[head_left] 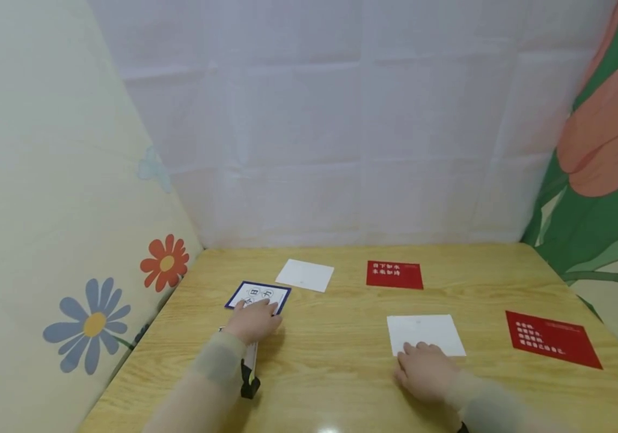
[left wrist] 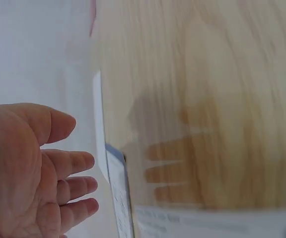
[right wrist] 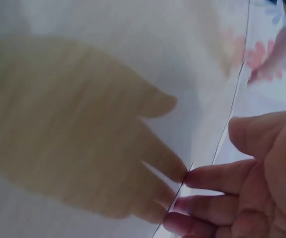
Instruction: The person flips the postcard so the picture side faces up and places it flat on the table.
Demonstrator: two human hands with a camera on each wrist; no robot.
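Note:
My left hand (head_left: 255, 322) is over the near part of a white card with a dark blue border and printed characters (head_left: 242, 293), its fingers loosely extended. In the left wrist view the left hand (left wrist: 38, 173) is beside that card (left wrist: 117, 186), thumb apart from the fingers, nothing gripped. My right hand (head_left: 427, 371) is at the near edge of a blank-looking white card (head_left: 422, 331). In the right wrist view the right hand's (right wrist: 247, 193) fingertips meet a thin edge, the fingers nearly straight.
Another white card (head_left: 305, 275) lies farther back on the wooden table (head_left: 336, 337). Two red cards with white characters lie flat, one at the back (head_left: 394, 279) and one at the right (head_left: 552, 343). A white cloth (head_left: 363, 132) hangs behind the table.

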